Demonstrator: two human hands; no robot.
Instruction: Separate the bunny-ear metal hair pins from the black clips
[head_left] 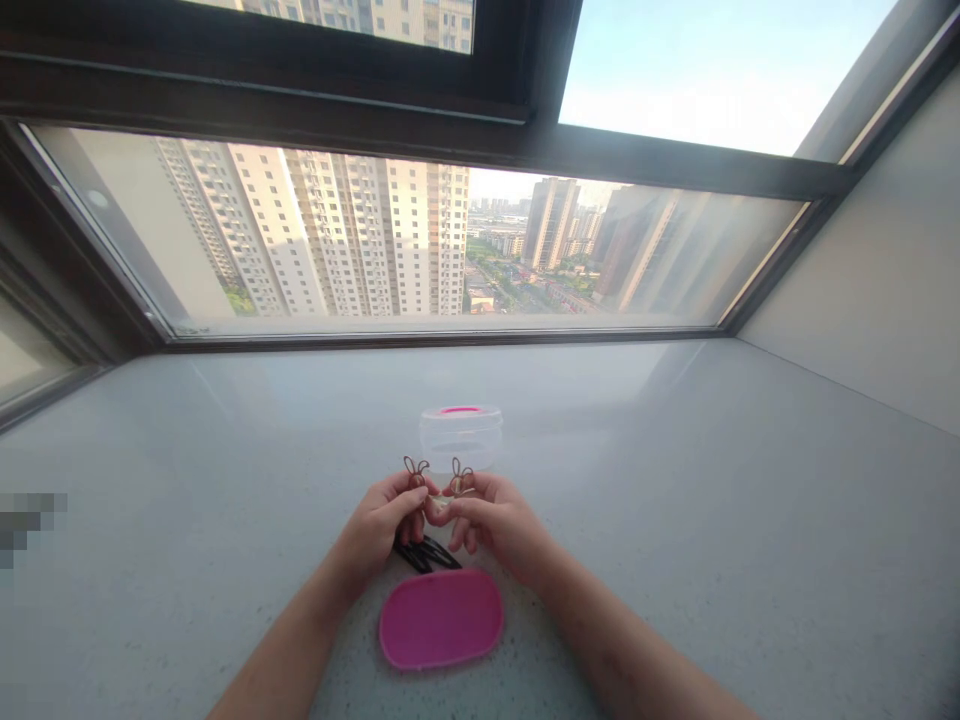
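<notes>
My left hand (391,515) is closed, thumb against fingers, on a small brown looped bow (415,467) that looks like a hair accessory. Opposite it, my right hand (491,515) pinches a matching brown bow (459,470), its thin loops sticking up above the fingers. The fingertips of both hands nearly meet, and a small pale piece shows between them; whether it joins the two bows I cannot tell. Under the hands lie several black hair clips (429,555), partly hidden by my left fingers. Just nearer to me is a flat pink lid (441,622) with rounded ends.
A clear plastic box (460,435) with a pink patch on top stands behind the hands. All of this rests on a pale speckled sill (675,520). Beyond it runs a dark window frame (450,342), with a white wall (892,270) on the right.
</notes>
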